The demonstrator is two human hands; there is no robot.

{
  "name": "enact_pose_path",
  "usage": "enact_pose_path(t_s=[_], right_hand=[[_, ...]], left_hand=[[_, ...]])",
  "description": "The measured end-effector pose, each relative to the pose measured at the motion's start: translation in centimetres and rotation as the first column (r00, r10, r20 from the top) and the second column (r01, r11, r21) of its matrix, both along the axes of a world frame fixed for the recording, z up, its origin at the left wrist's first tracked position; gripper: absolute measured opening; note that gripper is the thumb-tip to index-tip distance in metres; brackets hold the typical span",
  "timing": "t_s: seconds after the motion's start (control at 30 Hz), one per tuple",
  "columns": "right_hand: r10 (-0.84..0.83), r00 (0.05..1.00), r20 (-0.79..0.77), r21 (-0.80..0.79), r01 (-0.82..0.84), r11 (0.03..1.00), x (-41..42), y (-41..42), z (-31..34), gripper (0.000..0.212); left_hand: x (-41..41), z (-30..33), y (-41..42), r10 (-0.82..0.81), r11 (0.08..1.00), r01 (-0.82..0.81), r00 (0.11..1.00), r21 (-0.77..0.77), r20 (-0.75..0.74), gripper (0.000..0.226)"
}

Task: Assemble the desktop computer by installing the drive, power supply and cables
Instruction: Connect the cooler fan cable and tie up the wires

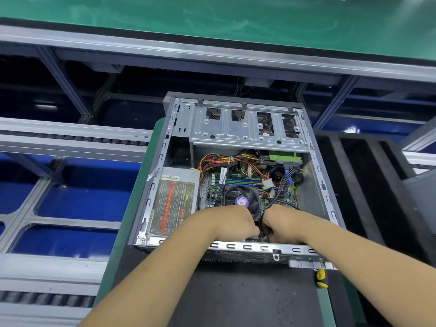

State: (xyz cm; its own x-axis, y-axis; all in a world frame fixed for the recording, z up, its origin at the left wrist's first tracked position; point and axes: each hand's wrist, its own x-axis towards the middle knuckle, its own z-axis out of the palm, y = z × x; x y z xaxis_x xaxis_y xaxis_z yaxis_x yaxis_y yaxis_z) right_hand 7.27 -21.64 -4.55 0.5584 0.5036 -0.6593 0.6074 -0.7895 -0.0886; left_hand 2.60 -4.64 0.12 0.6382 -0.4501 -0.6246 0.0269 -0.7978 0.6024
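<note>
An open grey computer case (316, 166) lies on its side on a black mat. The power supply (173, 200) with its red-striped label sits at the case's near left. Its red, yellow and black wire bundle (219, 161) runs over the motherboard (236, 180). A green-boarded drive (284, 156) sits under the metal drive cage (236, 128). My left hand (232, 221) and my right hand (279, 220) meet low inside the case by the CPU fan (240, 197). A black cable bundle (278, 187) runs down into my right hand's curled fingers. What my left fingers hold is hidden.
The black mat (247, 293) carries the case on a green-edged board. A yellow-handled tool (320, 278) lies at the mat's right, below the case's near rim. Roller conveyor rails (70, 138) run to the left, and black foam slots (363, 175) stand to the right.
</note>
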Motion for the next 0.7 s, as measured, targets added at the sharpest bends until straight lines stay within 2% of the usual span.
enact_pose_path(t_s=[0.23, 0.37, 0.5, 0.7], right_hand=[[0.039, 0.999, 0.006, -0.017, -0.038, 0.999, 0.09, 0.11, -0.07, 0.021], [0.014, 1.000, -0.011, 0.019, -0.014, 1.000, 0.02, 0.07, 0.08, 0.030], [0.013, 0.999, -0.046, 0.033, -0.012, 0.999, 0.00, 0.09, 0.22, 0.014], [0.041, 0.999, -0.029, 0.002, -0.041, 0.999, 0.06, 0.04, 0.17, 0.016]], left_hand=[[0.10, -0.14, 0.09, 0.019, 1.000, -0.019, 1.000, -0.007, -0.014, 0.028], [0.08, -0.20, 0.12, 0.018, 1.000, -0.019, 1.000, -0.017, -0.019, 0.027], [0.08, -0.28, 0.16, 0.030, 0.999, -0.031, 0.999, -0.021, -0.025, 0.026], [0.05, -0.37, 0.15, 0.033, 0.999, -0.034, 0.999, -0.034, -0.029, 0.027]])
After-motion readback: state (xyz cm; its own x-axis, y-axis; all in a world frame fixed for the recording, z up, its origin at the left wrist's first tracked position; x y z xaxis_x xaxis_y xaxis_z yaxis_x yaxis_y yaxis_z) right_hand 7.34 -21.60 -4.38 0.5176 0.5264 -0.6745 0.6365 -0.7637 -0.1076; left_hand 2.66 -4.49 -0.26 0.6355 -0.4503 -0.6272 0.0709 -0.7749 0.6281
